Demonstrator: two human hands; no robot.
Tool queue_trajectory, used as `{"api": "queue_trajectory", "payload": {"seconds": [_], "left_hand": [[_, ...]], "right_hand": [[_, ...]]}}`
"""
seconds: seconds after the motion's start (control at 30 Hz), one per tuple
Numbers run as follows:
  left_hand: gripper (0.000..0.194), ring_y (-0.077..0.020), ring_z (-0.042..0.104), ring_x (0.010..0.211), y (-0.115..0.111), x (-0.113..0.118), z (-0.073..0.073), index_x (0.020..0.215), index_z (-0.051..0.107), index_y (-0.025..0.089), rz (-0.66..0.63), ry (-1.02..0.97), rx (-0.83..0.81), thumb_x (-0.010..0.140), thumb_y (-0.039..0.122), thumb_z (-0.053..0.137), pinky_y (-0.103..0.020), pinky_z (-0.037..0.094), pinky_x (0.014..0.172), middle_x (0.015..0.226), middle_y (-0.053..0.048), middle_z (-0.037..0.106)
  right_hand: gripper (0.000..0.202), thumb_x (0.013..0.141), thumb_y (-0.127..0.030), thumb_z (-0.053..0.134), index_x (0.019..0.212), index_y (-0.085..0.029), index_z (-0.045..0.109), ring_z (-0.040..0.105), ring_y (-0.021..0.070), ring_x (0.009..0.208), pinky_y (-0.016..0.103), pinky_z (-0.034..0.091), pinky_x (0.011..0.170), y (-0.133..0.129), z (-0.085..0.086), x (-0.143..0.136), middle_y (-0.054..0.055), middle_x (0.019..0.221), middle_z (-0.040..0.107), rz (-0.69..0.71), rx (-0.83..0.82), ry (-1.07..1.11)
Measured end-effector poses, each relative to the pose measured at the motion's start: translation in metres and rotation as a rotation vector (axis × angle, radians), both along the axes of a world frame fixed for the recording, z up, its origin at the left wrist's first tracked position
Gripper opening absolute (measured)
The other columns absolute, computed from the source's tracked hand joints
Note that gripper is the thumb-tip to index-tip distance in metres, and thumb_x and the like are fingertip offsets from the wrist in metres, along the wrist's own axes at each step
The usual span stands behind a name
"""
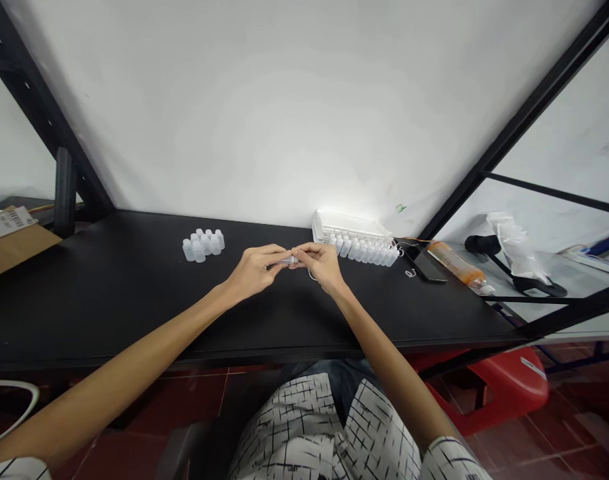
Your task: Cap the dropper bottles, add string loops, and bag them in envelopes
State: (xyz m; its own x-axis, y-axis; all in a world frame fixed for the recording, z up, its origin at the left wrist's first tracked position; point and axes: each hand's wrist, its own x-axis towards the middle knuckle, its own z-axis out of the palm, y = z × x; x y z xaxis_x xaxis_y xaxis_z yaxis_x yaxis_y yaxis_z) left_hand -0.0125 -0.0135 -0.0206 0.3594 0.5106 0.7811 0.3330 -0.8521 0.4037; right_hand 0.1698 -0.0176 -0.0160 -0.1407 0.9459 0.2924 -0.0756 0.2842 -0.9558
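Observation:
Above the middle of the black table, my left hand (257, 269) pinches a small translucent bottle (287, 260), held on its side. My right hand (324, 265) has its fingers closed on the other end of that bottle, and a thin white loop hangs below its fingertips. Several small translucent bottles (203, 245) stand in a cluster to the left of my hands. On the right, a row of similar bottles (367, 252) with white loops lines the front of a white box (352, 225).
A dark phone (429, 268) and a small white loop (410, 273) lie on the black table (109, 300) at right, near an orange-labelled bottle (457, 263). Black metal frames flank the table. A cardboard box (22, 250) sits at far left, a red stool (509, 387) below right.

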Motion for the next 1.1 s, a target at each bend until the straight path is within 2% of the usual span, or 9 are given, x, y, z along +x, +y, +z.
{"api": "queue_trajectory", "payload": {"seconds": [0.1, 0.27, 0.37, 0.5, 0.6, 0.7, 0.9, 1.1], "left_hand": [[0.017, -0.0176, 0.072, 0.075, -0.002, 0.003, 0.0, 0.093, 0.079, 0.02, 0.014, -0.01, -0.015, 0.086, 0.025, 0.065, -0.028, 0.058, 0.067, 0.092, -0.006, 0.078], [0.02, -0.018, 0.071, 0.073, -0.004, 0.004, 0.004, 0.096, 0.078, 0.018, 0.055, -0.035, -0.129, 0.085, 0.028, 0.066, -0.027, 0.056, 0.06, 0.093, -0.008, 0.078], [0.026, -0.0197, 0.073, 0.072, -0.007, 0.003, 0.007, 0.101, 0.076, 0.015, 0.026, -0.077, -0.29, 0.083, 0.033, 0.069, -0.03, 0.06, 0.064, 0.092, -0.009, 0.078], [0.04, -0.0201, 0.072, 0.062, -0.01, 0.002, 0.013, 0.113, 0.066, 0.012, -0.123, -0.179, -0.561, 0.086, 0.041, 0.067, -0.033, 0.062, 0.062, 0.076, -0.007, 0.075], [0.037, -0.0195, 0.071, 0.056, -0.013, 0.003, 0.019, 0.107, 0.062, 0.013, -0.215, -0.236, -0.689, 0.088, 0.045, 0.064, -0.029, 0.06, 0.052, 0.066, -0.003, 0.07], [0.034, -0.0163, 0.066, 0.047, -0.015, 0.004, 0.023, 0.099, 0.06, 0.014, -0.254, -0.229, -0.754, 0.091, 0.046, 0.06, -0.024, 0.055, 0.044, 0.058, 0.0, 0.064], [0.03, -0.0119, 0.056, 0.034, -0.016, 0.003, 0.023, 0.09, 0.057, 0.015, -0.237, -0.196, -0.818, 0.095, 0.045, 0.054, -0.019, 0.044, 0.034, 0.048, 0.006, 0.05], [0.035, -0.0094, 0.047, 0.027, -0.013, 0.004, 0.021, 0.078, 0.051, 0.016, -0.187, -0.212, -0.889, 0.098, 0.044, 0.047, -0.017, 0.031, 0.025, 0.045, 0.007, 0.041]], "right_hand": [[0.038, 0.063, -0.049, 0.084, 0.075, -0.015, 0.072, 0.069, 0.0175, 0.065, 0.038, 0.063, 0.075, 0.001, 0.002, 0.003, 0.003, 0.07, 0.07, 0.011, 0.006, -0.012], [0.036, 0.069, -0.05, 0.079, 0.08, -0.016, 0.074, 0.069, 0.0172, 0.07, 0.037, 0.063, 0.075, -0.001, 0.008, 0.007, 0.004, 0.076, 0.07, 0.06, 0.055, 0.006], [0.035, 0.07, -0.049, 0.079, 0.083, -0.016, 0.075, 0.067, 0.0166, 0.068, 0.034, 0.062, 0.067, -0.004, 0.01, 0.007, 0.003, 0.073, 0.069, 0.08, 0.063, -0.024], [0.039, 0.072, -0.049, 0.077, 0.09, -0.015, 0.075, 0.065, 0.0164, 0.063, 0.035, 0.06, 0.063, -0.005, 0.01, 0.008, 0.004, 0.071, 0.068, 0.093, 0.058, -0.073], [0.039, 0.071, -0.049, 0.077, 0.089, -0.014, 0.073, 0.066, 0.0162, 0.061, 0.034, 0.059, 0.062, -0.005, 0.009, 0.009, 0.005, 0.074, 0.069, 0.115, 0.035, -0.103], [0.038, 0.07, -0.047, 0.079, 0.086, -0.013, 0.071, 0.066, 0.0152, 0.059, 0.031, 0.058, 0.06, -0.005, 0.009, 0.009, 0.005, 0.073, 0.069, 0.129, 0.038, -0.122], [0.035, 0.072, -0.046, 0.078, 0.081, -0.013, 0.071, 0.068, 0.0152, 0.059, 0.029, 0.058, 0.059, -0.008, 0.009, 0.009, 0.005, 0.071, 0.069, 0.141, 0.075, -0.17], [0.034, 0.069, -0.04, 0.081, 0.086, -0.014, 0.071, 0.07, 0.0162, 0.06, 0.03, 0.059, 0.06, -0.009, 0.008, 0.005, 0.003, 0.071, 0.07, 0.143, 0.098, -0.138]]}}
